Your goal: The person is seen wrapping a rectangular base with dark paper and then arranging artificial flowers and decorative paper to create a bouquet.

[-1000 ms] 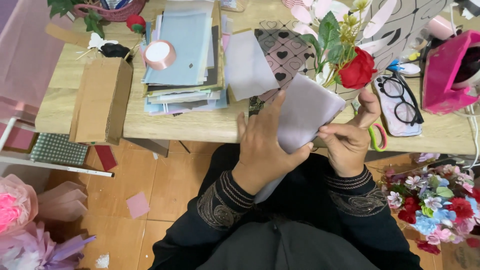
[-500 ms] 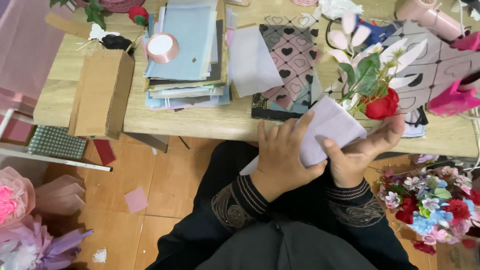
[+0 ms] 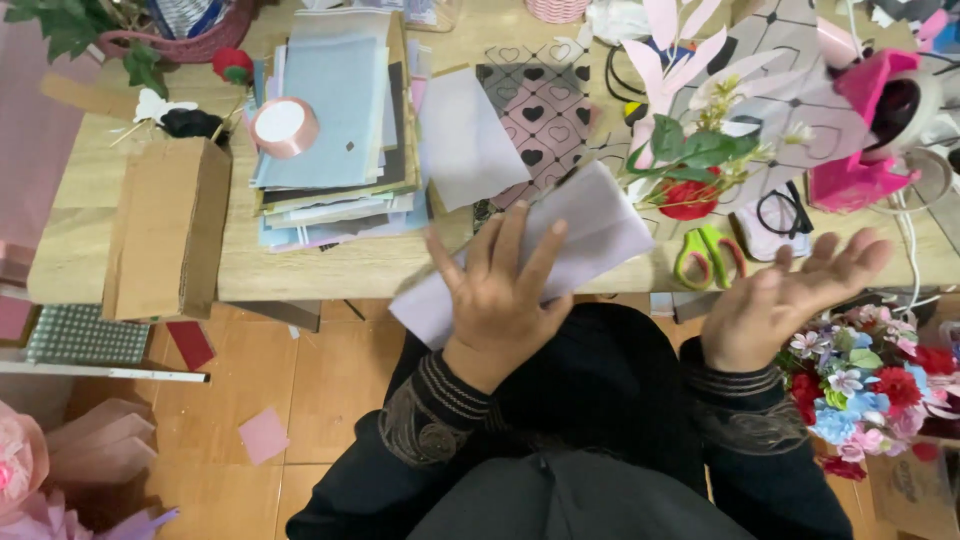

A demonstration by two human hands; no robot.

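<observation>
Head view: I see the left hand (image 3: 500, 290) pressing flat on a pale folded sheet (image 3: 590, 235), pinning it; the right hand (image 3: 790, 300), beside that sheet, spreads wide, empty.

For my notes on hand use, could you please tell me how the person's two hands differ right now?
The left hand lies back up, fingers spread, on the pale folded paper; the right hand is palm up, open and holds nothing. The left hand is over the lap at the table edge; the right hand is off to the side, above artificial flowers. Both wear dark embroidered sleeves.
</observation>
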